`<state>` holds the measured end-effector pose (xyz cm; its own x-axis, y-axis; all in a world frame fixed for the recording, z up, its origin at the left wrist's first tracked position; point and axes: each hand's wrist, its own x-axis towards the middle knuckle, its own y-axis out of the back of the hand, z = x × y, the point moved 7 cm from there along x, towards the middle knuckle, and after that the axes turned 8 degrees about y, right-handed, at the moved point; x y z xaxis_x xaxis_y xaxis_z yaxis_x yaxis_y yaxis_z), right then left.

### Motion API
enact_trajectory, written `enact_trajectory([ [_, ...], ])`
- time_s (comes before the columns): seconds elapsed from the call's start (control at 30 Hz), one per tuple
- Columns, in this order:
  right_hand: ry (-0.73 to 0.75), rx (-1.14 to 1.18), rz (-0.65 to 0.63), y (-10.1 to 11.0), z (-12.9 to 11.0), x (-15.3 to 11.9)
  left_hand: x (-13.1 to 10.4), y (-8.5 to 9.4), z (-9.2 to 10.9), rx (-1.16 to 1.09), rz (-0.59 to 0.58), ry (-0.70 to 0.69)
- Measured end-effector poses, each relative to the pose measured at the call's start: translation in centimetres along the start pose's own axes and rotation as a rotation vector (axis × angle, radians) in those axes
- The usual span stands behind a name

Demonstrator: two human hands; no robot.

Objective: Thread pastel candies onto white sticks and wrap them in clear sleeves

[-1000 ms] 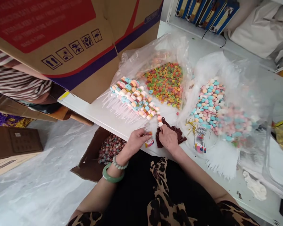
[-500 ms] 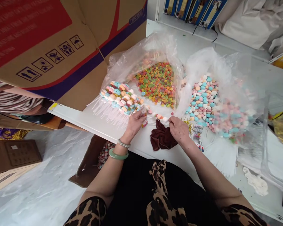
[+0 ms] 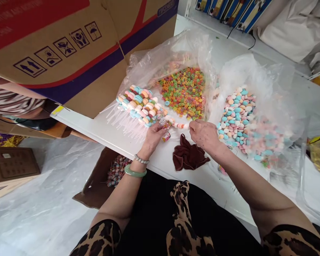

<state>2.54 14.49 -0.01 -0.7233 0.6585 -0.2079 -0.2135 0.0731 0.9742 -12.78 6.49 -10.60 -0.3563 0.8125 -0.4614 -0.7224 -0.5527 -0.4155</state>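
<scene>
My left hand (image 3: 154,137) pinches a small clear printed packet (image 3: 162,121) with colourful print at its lower edge. From beside it a short string of candy beads (image 3: 180,125), white, pink and orange, runs to my right hand (image 3: 204,137), whose closed fingers grip its far end. Just below lies a crumpled dark brown cloth (image 3: 188,154). Left of the packet is a pile of pastel candies on white sticks (image 3: 140,105). Behind my hands a clear bag holds small ring candies (image 3: 184,92); to the right, another holds pastel oval candies (image 3: 236,115).
A large cardboard box (image 3: 96,89) stands on the white table (image 3: 106,133) at the left. Below the table edge, an open carton (image 3: 96,188) holds wrapped items. Blue binders (image 3: 252,16) fill a back shelf. A striped sleeve (image 3: 14,96) of another person shows at far left.
My right hand has risen slightly, away from the brown cloth, with the bead string's end. My left hand keeps its pinch, and the packet shows more plainly. The view has shifted a little.
</scene>
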Motion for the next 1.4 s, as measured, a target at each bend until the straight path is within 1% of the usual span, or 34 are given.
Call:
enact_trajectory([
  [0.1,-0.007,-0.036,-0.006,0.7,-0.1,0.5,0.0,-0.4,0.3,0.027,-0.080,-0.035],
  [0.33,-0.033,-0.071,-0.052,1.7,0.1,0.8,0.2,-0.2,0.0,-0.025,-0.066,-0.016],
  [0.47,-0.032,-0.072,-0.070,1.5,0.1,1.0,0.3,-0.4,0.2,-0.015,-0.087,-0.038],
  [0.57,-0.008,-0.078,-0.058,1.3,-0.1,1.3,0.3,-0.5,0.2,-0.007,-0.107,-0.049],
  [0.77,0.028,-0.088,-0.037,1.2,-0.4,1.7,0.3,-0.2,0.0,-0.030,-0.103,-0.032],
  [0.9,0.070,-0.115,-0.080,1.1,-0.4,2.8,0.4,-0.1,0.0,-0.059,-0.088,-0.017],
  [1.03,0.104,-0.137,-0.179,1.4,-0.4,4.5,0.5,-0.3,-0.1,-0.069,-0.091,-0.015],
  [1.13,0.130,-0.138,-0.246,1.7,-0.9,5.9,0.6,-0.3,-0.3,-0.060,-0.099,-0.023],
  [1.27,0.152,-0.165,-0.219,2.1,-2.4,7.3,0.8,-0.1,-0.4,-0.041,-0.097,-0.056],
  [1.33,0.154,-0.163,-0.199,2.1,-3.0,7.5,0.9,0.0,-0.4,-0.024,-0.083,-0.069],
  [1.4,0.139,-0.142,-0.178,2.0,-3.0,7.2,0.9,0.0,-0.4,-0.012,-0.063,-0.076],
])
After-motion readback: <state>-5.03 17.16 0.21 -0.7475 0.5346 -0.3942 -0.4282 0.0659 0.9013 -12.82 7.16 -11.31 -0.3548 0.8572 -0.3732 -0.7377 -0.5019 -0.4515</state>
